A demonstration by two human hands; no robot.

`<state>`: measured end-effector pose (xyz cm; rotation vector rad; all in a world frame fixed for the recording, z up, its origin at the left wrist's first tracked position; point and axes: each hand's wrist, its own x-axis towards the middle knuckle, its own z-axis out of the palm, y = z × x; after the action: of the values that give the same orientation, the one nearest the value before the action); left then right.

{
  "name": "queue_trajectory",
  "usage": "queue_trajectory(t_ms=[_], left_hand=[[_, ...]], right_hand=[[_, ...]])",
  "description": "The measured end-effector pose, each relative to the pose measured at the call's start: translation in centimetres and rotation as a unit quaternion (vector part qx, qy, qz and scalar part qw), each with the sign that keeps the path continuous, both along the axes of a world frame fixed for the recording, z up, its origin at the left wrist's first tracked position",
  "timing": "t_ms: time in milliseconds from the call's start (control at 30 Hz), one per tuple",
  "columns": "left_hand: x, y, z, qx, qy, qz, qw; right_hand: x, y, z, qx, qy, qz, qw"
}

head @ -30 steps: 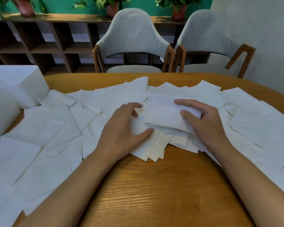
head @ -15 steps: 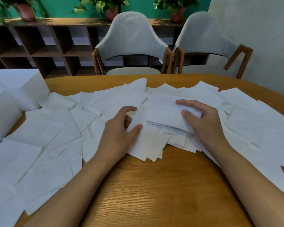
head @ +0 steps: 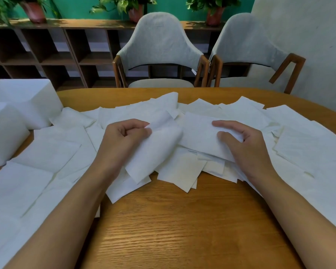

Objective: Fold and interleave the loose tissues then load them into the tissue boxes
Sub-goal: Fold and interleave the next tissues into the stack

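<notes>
Left hand [head: 122, 141] in pinch on tissue [head: 155, 152]

Matt, lightly embossed paper tissues [head: 47, 156] cover a smooth, satiny, grained wooden table [head: 182, 230].

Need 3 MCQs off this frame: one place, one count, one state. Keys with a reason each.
1. Where do the tissue boxes stand?
A. at the left end of the table
B. on the shelf
C. on the floor

2. How many chairs stand behind the table?
A. one
B. two
C. four

3. What is the left hand doing?
A. resting flat on bare wood
B. reaching into a box
C. pinching a lifted tissue

Key:
1 A, both white boxes sit at the table's left end.
2 B, two grey chairs stand side by side.
3 C, thumb and fingers pinch the sheet, which curls up off the pile, while the right hand holds the folded stack.
</notes>
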<state>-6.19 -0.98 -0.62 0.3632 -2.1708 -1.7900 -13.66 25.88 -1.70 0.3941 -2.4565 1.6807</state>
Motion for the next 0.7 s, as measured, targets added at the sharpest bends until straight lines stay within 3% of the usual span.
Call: queue_trajectory(t_ms=[267,400,600,700], left_hand=[[0.6,1.2,0.2,-0.041,0.011,-0.146,0.988],[0.6,2.0,0.1,-0.068,0.028,-0.156,0.985],[0.3,2.2,-0.6,-0.156,0.025,-0.133,0.978],[0.3,2.3,-0.7,-0.153,0.022,-0.127,0.98]], right_hand=[[1.3,-1.0,0.9,-0.001,-0.004,0.059,0.998],[2.2,-1.5,1.0,-0.007,-0.04,0.112,0.993],[2.4,-2.4,0.1,0.024,-0.033,0.079,0.996],[2.7,-2.3,0.3,0.049,-0.024,0.135,0.989]])
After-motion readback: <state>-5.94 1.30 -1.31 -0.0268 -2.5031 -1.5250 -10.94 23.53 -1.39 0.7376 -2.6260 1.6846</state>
